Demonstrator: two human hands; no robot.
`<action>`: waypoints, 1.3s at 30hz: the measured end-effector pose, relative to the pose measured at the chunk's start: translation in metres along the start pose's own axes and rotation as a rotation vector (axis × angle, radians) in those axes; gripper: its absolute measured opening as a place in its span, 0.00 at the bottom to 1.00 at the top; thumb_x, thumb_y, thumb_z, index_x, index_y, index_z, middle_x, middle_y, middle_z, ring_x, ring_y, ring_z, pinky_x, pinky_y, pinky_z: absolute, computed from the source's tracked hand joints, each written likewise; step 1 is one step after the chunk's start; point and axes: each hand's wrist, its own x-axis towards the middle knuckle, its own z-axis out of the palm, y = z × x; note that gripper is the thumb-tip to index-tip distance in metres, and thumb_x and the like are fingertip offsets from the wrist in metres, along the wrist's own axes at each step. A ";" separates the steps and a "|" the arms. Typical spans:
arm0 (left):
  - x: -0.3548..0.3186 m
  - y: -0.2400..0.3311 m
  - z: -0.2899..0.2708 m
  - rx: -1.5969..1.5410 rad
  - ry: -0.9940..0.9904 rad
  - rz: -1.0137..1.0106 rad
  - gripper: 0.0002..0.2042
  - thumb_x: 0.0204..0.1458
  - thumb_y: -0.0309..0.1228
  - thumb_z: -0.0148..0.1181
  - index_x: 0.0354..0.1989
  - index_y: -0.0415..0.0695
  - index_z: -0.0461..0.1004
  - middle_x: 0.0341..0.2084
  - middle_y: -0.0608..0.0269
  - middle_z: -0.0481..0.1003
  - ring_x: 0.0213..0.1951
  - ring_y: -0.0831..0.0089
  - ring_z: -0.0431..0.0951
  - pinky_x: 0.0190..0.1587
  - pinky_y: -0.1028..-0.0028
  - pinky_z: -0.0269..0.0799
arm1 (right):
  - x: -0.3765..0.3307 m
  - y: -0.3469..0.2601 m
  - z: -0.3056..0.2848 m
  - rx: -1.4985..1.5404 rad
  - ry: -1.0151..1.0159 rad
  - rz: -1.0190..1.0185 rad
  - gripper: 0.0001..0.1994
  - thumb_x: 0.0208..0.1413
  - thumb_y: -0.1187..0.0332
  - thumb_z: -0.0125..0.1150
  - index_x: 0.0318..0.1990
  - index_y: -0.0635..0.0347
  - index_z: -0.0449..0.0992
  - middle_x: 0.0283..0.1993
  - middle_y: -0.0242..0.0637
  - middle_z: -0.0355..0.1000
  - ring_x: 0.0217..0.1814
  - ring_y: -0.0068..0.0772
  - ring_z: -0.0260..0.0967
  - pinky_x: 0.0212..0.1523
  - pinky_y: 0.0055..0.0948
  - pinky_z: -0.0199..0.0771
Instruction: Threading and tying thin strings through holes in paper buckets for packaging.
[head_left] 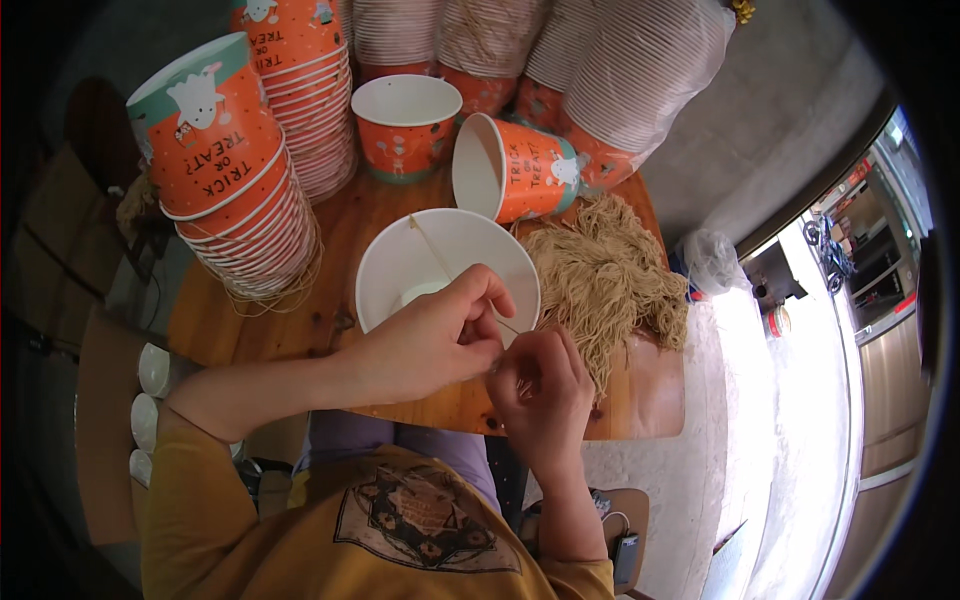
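A white-lined paper bucket [385, 245] stands on the table in front of me, its open mouth facing up. Inside it, a tan string [432, 247] runs from the far wall down toward my hands. Over the near rim, my left hand [440, 325] is closed with the fingertips pinched on the string. Just to its right, my right hand [545, 385] is curled shut, and a short length of string spans the gap between the two hands. A loose heap of tan strings [605, 280] lies right of the bucket.
Nested orange buckets [225, 165] stand at the left with strings hanging around them. One upright orange bucket [405, 130] and one lying on its side [520, 170] are behind. Plastic-wrapped bucket stacks [640, 70] fill the back. The wooden table [300, 325] ends near my lap.
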 end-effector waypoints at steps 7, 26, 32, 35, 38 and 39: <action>-0.003 -0.002 -0.002 -0.051 0.020 0.025 0.12 0.54 0.21 0.54 0.44 0.40 0.60 0.28 0.66 0.71 0.33 0.81 0.71 0.38 0.77 0.69 | -0.006 0.011 0.000 0.613 -0.092 0.388 0.03 0.53 0.75 0.59 0.33 0.63 0.72 0.27 0.28 0.67 0.24 0.16 0.64 0.25 0.18 0.65; -0.001 -0.006 0.001 0.087 0.046 0.143 0.11 0.54 0.22 0.54 0.43 0.40 0.60 0.29 0.63 0.73 0.33 0.77 0.75 0.38 0.74 0.72 | -0.007 0.016 -0.011 1.004 -0.209 0.696 0.07 0.59 0.66 0.56 0.38 0.59 0.74 0.30 0.20 0.68 0.29 0.08 0.60 0.28 0.13 0.60; -0.001 -0.002 0.002 0.117 0.049 0.118 0.11 0.54 0.22 0.54 0.42 0.40 0.61 0.29 0.62 0.73 0.33 0.77 0.75 0.38 0.74 0.72 | -0.014 0.007 0.003 0.820 -0.115 0.481 0.03 0.59 0.71 0.56 0.37 0.60 0.71 0.29 0.22 0.67 0.27 0.08 0.59 0.27 0.13 0.60; -0.002 -0.001 0.001 0.134 0.051 0.099 0.10 0.54 0.22 0.54 0.42 0.40 0.61 0.29 0.62 0.73 0.33 0.76 0.75 0.39 0.74 0.72 | -0.011 0.008 0.004 0.875 -0.083 0.541 0.02 0.58 0.74 0.56 0.35 0.60 0.70 0.27 0.22 0.66 0.24 0.08 0.57 0.24 0.12 0.58; -0.002 0.001 0.001 0.085 0.015 0.062 0.13 0.55 0.23 0.55 0.45 0.42 0.60 0.30 0.68 0.72 0.34 0.82 0.69 0.41 0.76 0.67 | -0.010 0.017 -0.001 1.035 -0.119 0.648 0.02 0.58 0.72 0.55 0.35 0.60 0.71 0.26 0.22 0.66 0.23 0.09 0.58 0.23 0.13 0.59; -0.002 0.000 0.002 0.081 0.011 0.062 0.12 0.55 0.23 0.55 0.45 0.42 0.60 0.30 0.68 0.72 0.34 0.82 0.70 0.41 0.76 0.67 | -0.011 0.018 -0.002 1.106 -0.150 0.688 0.03 0.58 0.71 0.55 0.36 0.60 0.71 0.26 0.23 0.66 0.23 0.10 0.58 0.23 0.14 0.60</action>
